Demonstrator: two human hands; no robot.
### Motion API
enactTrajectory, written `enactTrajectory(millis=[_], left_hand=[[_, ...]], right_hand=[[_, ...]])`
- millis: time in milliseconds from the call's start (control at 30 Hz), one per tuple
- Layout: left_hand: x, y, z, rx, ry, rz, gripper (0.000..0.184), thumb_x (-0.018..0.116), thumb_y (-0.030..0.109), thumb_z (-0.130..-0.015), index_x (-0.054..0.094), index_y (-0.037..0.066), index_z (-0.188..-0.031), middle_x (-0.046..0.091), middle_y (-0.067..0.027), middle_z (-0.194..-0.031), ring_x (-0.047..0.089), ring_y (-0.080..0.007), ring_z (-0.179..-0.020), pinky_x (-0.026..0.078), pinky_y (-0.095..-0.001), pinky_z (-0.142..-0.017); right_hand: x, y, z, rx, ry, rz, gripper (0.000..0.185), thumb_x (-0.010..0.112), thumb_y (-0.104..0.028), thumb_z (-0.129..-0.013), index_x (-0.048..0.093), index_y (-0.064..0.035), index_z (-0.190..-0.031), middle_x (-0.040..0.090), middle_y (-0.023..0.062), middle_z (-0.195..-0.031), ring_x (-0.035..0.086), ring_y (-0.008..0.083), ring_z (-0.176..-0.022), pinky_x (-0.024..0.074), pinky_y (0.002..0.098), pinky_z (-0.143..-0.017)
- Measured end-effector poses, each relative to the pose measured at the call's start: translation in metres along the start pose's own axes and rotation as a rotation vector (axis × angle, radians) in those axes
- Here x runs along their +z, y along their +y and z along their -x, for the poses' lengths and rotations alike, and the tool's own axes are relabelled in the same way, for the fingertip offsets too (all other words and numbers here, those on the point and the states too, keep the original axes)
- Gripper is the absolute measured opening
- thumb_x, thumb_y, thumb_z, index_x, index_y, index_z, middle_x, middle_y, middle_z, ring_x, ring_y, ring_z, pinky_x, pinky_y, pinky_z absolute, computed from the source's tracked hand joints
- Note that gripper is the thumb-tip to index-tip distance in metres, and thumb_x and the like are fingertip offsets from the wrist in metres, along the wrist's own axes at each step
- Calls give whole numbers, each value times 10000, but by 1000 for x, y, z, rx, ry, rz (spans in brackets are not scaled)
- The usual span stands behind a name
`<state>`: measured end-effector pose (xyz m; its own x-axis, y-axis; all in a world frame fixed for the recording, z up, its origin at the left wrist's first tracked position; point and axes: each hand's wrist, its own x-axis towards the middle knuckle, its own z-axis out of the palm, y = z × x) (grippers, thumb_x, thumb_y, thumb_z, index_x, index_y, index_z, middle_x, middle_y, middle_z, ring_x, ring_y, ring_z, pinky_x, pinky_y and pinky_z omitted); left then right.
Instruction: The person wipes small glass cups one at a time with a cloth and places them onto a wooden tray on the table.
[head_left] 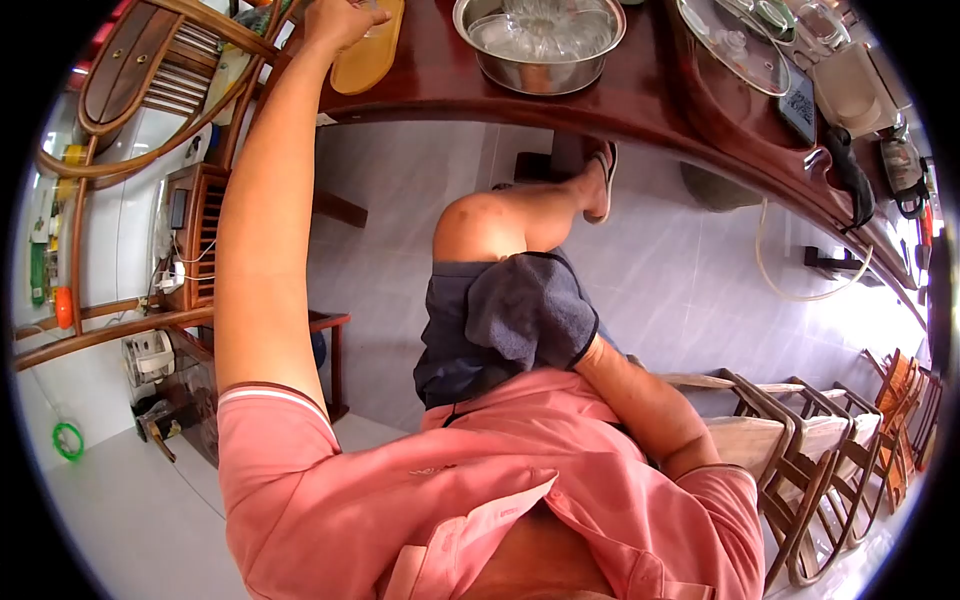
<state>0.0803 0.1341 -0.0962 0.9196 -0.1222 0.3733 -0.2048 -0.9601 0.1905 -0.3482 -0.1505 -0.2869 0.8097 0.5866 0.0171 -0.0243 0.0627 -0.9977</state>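
My left hand (338,22) reaches to the top edge of the view, over a yellow oblong tray (366,60) on the dark red table. Its fingers are closed round something small that looks clear, too cut off to name. A dark grey cloth (530,308) lies bunched over my lap and covers my right hand (594,352), whose fingers are hidden beneath it; only the wrist side shows. Right of the tray, a steel bowl (540,75) holds several clear glass or plastic pieces.
On the table (430,98) at the right are a round glass lid or tray (735,45), a phone (797,105) and a beige container (855,88). Wooden chairs (740,430) stand at the lower right. A wooden chair back (130,60) is at the upper left.
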Motion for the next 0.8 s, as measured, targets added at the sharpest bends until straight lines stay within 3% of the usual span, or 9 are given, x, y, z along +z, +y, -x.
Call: enactTrajectory(millis=[100, 200, 267, 367, 400, 467, 533, 600, 800], left_hand=[[3, -4, -4, -12, -42, 33, 727, 895, 526, -660, 697, 32, -1155, 739, -99, -1083, 705, -235, -1002, 545, -362, -884], [7, -6, -7, -28, -113, 124, 734, 889, 534, -665, 695, 19, -1151, 734, -105, -1082, 703, -229, -987, 545, -358, -875], [-1, -2, -12, -5, -122, 61, 751, 881, 538, -681, 686, -3, -1165, 729, -124, -1090, 700, -230, -984, 544, -358, -874], [-3, 27, -13, 5, 63, 422, 288, 851, 265, -751, 667, 50, -697, 719, -99, -688, 640, -236, -530, 521, -385, -528], [0, 25, -18, -9, 32, 395, 277, 841, 263, -739, 665, 57, -684, 712, -100, -673, 643, -231, -536, 521, -384, -532], [9, 23, -32, -34, -35, 347, 256, 823, 259, -713, 660, 70, -658, 698, -102, -643, 649, -222, -549, 521, -384, -539], [2, 37, -30, -26, -7, 218, 276, 824, 279, -703, 661, 61, -656, 691, -107, -635, 653, -220, -555, 523, -381, -547], [1, 39, -33, -36, 28, 132, 296, 828, 296, -695, 663, 52, -659, 688, -111, -633, 658, -220, -563, 527, -379, -557], [4, 41, -31, -116, -34, 190, 302, 831, 295, -700, 684, 31, -697, 702, -127, -664, 679, -218, -598, 543, -374, -593]], right_hand=[[4, 14, -9, 73, -22, 628, 354, 440, -87, -1043, 483, -53, -1393, 584, 55, -1235, 549, 138, -1157, 454, 259, -1009], [9, 47, -2, 158, -67, 289, 344, 444, -97, -1042, 497, -59, -1380, 583, 64, -1243, 552, 150, -1163, 454, 255, -1012], [1, 0, -1, 135, -19, -164, 343, 459, -97, -1033, 504, -62, -1372, 583, 71, -1244, 554, 154, -1163, 455, 255, -1012], [-5, -19, -13, 215, -150, 262, 353, 471, -89, -1028, 502, -57, -1378, 584, 71, -1255, 556, 153, -1171, 457, 263, -1020], [-6, -23, -15, 229, -173, 331, 356, 475, -87, -1027, 501, -56, -1381, 583, 71, -1262, 555, 153, -1177, 456, 265, -1024], [-9, -25, -13, 223, -141, 253, 364, 479, -84, -1026, 498, -53, -1388, 579, 72, -1283, 551, 154, -1198, 452, 268, -1036], [-2, 5, -4, 211, -29, -354, 374, 485, -80, -1022, 496, -50, -1395, 574, 75, -1304, 547, 157, -1218, 447, 271, -1048], [-4, 15, -1, 153, 14, -623, 386, 491, -76, -1018, 492, -48, -1403, 568, 77, -1321, 542, 160, -1233, 440, 274, -1060], [-8, -15, -6, 166, -98, 324, 413, 490, -80, -1020, 473, -50, -1431, 557, 83, -1352, 533, 167, -1248, 423, 281, -1081]])
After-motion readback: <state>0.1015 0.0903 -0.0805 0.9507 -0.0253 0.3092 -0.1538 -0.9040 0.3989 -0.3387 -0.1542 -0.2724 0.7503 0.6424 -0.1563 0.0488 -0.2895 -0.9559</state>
